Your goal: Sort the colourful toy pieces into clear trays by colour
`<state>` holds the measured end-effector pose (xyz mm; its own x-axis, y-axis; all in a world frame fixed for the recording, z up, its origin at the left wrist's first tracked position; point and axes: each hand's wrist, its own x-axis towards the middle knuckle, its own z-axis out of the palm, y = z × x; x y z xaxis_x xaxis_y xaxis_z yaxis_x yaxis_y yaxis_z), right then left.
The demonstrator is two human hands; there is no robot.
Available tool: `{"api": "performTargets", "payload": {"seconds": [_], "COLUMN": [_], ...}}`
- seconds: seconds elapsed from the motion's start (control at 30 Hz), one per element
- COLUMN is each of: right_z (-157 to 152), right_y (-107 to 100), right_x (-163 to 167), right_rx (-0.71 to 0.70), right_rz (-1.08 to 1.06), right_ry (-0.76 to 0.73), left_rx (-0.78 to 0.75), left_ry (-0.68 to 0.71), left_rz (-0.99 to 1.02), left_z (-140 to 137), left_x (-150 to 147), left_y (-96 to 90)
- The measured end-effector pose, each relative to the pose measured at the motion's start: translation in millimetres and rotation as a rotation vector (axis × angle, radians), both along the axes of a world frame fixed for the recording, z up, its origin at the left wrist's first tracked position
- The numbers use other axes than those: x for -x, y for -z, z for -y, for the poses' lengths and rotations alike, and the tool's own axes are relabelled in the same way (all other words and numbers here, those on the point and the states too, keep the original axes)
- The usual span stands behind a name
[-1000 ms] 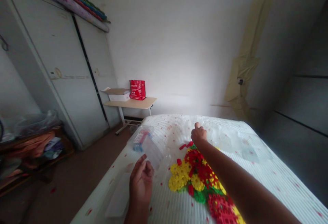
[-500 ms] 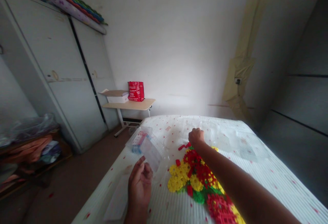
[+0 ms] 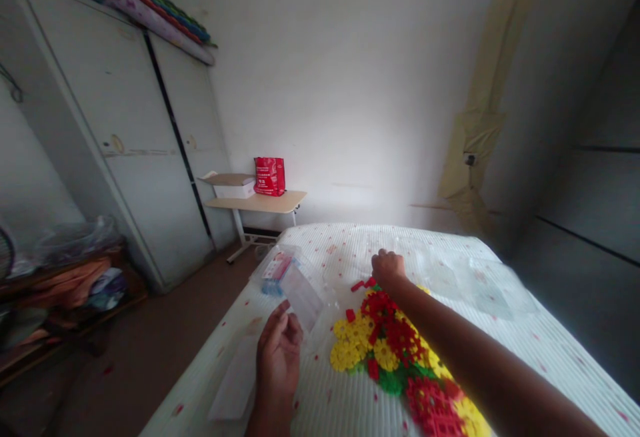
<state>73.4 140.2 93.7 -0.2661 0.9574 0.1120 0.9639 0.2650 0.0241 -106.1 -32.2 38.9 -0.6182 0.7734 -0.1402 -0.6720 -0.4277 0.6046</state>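
My left hand (image 3: 281, 350) is palm up at the near left of the table, its fingers loosely curled and a little apart, with nothing visible in them. Just beyond its fingertips lies a translucent plastic piece (image 3: 303, 296). My right hand (image 3: 387, 267) reaches to the far middle with its fingers closed; what they hold, if anything, is hidden. Below the right forearm spreads a pile of plastic flower-shaped pieces, with yellow ones (image 3: 345, 355), red ones (image 3: 403, 340) and green ones (image 3: 391, 381). Small red pieces (image 3: 357, 286) lie close to the right hand.
Clear plastic bags (image 3: 480, 284) lie at the right on the ribbed white cover (image 3: 530, 370). A blue and red package (image 3: 274, 274) and a pale translucent panel (image 3: 233, 384) are at the left. Beyond stands a small table (image 3: 265, 202) with a red bag (image 3: 270, 176).
The whole view has shifted slightly to the right. Both hands keep nearly the same poses and places relative to the pile.
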Motion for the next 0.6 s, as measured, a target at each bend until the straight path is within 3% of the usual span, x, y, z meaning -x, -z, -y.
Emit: {"api": "performTargets", "payload": {"seconds": [0.13, 0.27, 0.33, 0.5, 0.6], "right_z": [9.5, 25.7, 40.5, 84.2, 100.4], "right_y": [-17.0, -37.5, -44.9, -48.1, -44.4], "right_x": [0.9, -2.3, -2.7, 4.7, 9.3], "right_rx": [0.003, 0.098, 0.195, 0.614, 0.638], "right_rz": [-0.158, -0.355, -0.496, -1.095, -1.226], "right_ry": [-0.092, -0.224, -0.303, -0.488, -0.507], "left_rx": [0.000, 0.011, 0.025, 0.038, 0.091], "left_ry": [-0.009, -0.005, -0.008, 0.025, 0.077], "left_rz": [-0.031, -0.078, -0.101, -0.236, -0.367], "left_z": [-0.5, 0.2, 0.4, 1.0, 8.9], "left_x": [-0.3, -0.9, -2.4, -12.4, -10.5], "left_y": [2.4, 2.1, 1.7, -0.6, -12.3]}}
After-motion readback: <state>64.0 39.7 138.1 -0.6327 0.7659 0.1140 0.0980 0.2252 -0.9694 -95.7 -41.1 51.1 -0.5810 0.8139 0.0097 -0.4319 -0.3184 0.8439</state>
